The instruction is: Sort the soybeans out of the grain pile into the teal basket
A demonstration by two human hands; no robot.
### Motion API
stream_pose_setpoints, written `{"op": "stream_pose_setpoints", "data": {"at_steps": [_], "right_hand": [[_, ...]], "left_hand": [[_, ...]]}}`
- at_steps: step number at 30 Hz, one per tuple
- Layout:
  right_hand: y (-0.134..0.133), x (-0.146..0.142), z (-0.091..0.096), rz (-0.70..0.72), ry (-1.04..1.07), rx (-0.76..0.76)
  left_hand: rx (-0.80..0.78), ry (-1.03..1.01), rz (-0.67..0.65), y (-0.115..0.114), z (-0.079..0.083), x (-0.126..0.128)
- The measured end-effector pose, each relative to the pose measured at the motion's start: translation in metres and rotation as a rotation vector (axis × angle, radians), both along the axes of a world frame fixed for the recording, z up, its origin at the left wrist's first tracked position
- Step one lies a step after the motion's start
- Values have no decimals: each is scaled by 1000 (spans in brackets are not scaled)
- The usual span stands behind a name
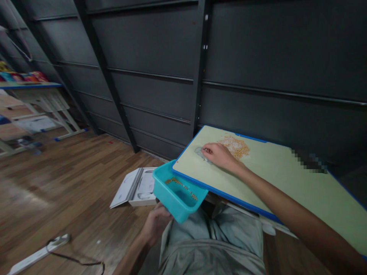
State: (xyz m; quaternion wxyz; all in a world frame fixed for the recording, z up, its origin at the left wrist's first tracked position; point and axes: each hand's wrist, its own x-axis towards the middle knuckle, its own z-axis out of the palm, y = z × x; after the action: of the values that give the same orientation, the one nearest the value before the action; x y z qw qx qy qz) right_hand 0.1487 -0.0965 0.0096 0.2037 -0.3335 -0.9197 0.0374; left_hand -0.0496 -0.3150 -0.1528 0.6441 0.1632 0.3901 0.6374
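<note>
Teal bin point(177, 196): held just below the near-left edge of the table, its rim touching or nearly touching the blue edging, at 7 o'clock from the right hand.
Grains in bin point(181, 186): a thin line of yellow-brown kernels along the bottom.
Left hand point(156, 225): clamped on the bin's lower near corner from underneath, fingers curled around it.
Right hand point(219, 154): palm down on the tabletop, fingertips on a small clear piece point(200, 152); whether it grips the piece I cannot tell.
Grain pile point(236, 147): loose yellow and whitish kernels at 2 o'clock, just beside the right hand.
Table point(286, 172): pale green top, blue edging.
Lap point(212, 236): grey trousers under the bin.
White box point(137, 187): open on the wooden floor, at 9 o'clock from the bin.
Power strip point(40, 254): on the floor at 8 o'clock, well apart.
</note>
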Motion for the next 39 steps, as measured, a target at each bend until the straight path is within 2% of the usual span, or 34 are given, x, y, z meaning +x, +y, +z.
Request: {"op": "stream_pose_setpoints", "data": {"at_steps": [5,11,18,24,28,31,35,39], "right_hand": [[-12,-24,-6,63,41,-4],[-36,-49,-7,115,13,45],[-65,-61,-3,181,-90,171],[-77,-61,-1,353,-145,219],[-75,-50,3,369,-98,197],[-68,-32,3,339,-39,166],[-50,3,1,264,27,114],[-19,44,1,113,91,92]], "left_hand": [[39,-83,-52,0,8,-10],[60,-235,-139,6,20,3],[52,-317,-73,13,20,13],[72,-324,32,14,24,17],[49,-311,0,13,23,17],[51,-331,-60,12,16,16],[79,-375,-131,7,-7,19],[143,-447,-239,-3,-31,38]]}}
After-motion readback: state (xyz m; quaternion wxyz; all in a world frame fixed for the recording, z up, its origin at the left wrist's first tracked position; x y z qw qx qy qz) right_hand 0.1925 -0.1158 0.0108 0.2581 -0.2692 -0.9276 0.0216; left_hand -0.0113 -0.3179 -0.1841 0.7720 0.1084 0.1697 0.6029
